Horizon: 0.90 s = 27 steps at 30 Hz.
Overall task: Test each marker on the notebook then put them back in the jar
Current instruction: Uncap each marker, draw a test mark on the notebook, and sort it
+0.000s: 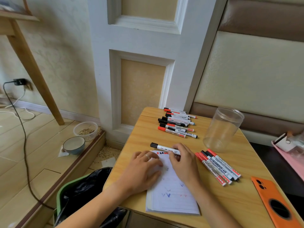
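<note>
Our right hand [180, 159] pinches one marker [165, 148]; our left hand [143, 168] lies flat on the notebook [174, 195]; five markers [218, 167] lie right, by the empty jar [222, 129].

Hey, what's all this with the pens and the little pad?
Someone is trying out markers on a notebook. The right hand holds a black-capped marker over the top of the page, while the left hand lies flat on the paper. One pile lies at the table's far edge and a smaller bunch to the right. The jar stands empty.
</note>
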{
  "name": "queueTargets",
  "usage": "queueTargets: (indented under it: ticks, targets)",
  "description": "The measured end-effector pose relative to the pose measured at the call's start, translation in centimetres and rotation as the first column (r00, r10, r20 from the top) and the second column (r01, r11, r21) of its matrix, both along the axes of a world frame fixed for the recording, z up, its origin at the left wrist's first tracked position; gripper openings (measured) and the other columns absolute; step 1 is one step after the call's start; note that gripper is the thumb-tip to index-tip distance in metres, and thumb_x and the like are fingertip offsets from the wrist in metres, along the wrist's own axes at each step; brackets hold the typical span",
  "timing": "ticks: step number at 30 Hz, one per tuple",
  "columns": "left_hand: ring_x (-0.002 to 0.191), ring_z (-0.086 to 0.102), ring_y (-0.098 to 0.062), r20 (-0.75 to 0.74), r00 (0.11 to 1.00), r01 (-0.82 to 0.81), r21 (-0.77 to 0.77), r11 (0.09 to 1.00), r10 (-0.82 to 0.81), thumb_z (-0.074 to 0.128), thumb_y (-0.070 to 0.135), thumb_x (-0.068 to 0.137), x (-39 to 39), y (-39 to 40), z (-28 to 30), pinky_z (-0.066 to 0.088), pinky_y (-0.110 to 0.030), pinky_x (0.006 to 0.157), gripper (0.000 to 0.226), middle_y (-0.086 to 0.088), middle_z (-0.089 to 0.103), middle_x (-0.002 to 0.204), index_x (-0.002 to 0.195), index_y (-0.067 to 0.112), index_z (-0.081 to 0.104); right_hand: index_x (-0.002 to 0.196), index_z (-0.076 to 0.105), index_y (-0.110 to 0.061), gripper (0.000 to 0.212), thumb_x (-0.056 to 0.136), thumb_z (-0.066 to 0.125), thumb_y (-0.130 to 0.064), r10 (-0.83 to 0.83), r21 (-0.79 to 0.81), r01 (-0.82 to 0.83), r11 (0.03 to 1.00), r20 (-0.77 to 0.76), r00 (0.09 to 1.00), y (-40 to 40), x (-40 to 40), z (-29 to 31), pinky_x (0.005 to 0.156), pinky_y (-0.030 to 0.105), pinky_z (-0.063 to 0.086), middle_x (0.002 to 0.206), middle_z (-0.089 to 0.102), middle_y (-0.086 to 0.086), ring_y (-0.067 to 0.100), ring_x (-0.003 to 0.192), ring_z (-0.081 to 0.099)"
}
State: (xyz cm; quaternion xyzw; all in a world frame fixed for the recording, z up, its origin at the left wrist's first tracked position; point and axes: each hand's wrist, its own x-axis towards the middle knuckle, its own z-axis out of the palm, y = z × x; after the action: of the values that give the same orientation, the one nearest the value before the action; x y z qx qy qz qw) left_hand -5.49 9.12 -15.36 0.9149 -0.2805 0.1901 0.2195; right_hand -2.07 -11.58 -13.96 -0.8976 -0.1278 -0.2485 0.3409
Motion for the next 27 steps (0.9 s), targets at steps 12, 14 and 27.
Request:
queueTargets:
  ticks: [12, 14, 27]
  targets:
    - [0.123, 0.039, -0.011, -0.081, 0.997, -0.009, 0.105, 0.994, 0.018, 0.033, 0.078, 0.095, 0.7, -0.8, -0.2, 0.035, -0.034, 0.105, 0.049, 0.011, 0.041, 0.133, 0.12, 0.038, 0.045, 0.095, 0.068, -0.017, 0.03, 0.068, 0.079, -0.009, -0.29, -0.377, 0.341, 0.861, 0.185, 0.939, -7.7, -2.9, -1.7, 0.066, 0.04, 0.043, 0.084, 0.061, -0.001, 0.031, 0.079, 0.062]
    - [0.123, 0.039, -0.011, -0.086, 0.996, -0.009, 0.104, 0.995, 0.018, 0.034, 0.077, 0.095, 1.1, -1.0, -0.2, 0.037, -0.034, 0.104, 0.048, 0.01, 0.042, 0.133, 0.12, 0.037, 0.045, 0.094, 0.068, -0.016, 0.022, 0.073, 0.073, -0.016, -0.306, -0.42, 0.367, 0.83, 0.207, 0.929, -8.7, -3.3, -2.1, 0.066, 0.041, 0.044, 0.083, 0.061, 0.001, 0.032, 0.079, 0.062]
    - [0.144, 0.033, -0.007, -0.075, 0.968, 0.244, 0.083, 0.966, -0.239, 0.051, 0.059, 0.097, 4.2, -1.1, 0.6, 0.024, -0.036, 0.12, 0.042, 0.012, 0.047, 0.147, 0.125, 0.028, 0.054, 0.088, 0.061, -0.015, 0.027, 0.068, 0.077, -0.007, -0.364, -0.398, 0.406, 0.823, 0.179, 0.914, -8.3, -3.3, -1.9, 0.064, 0.04, 0.044, 0.083, 0.053, 0.003, 0.029, 0.076, 0.054]
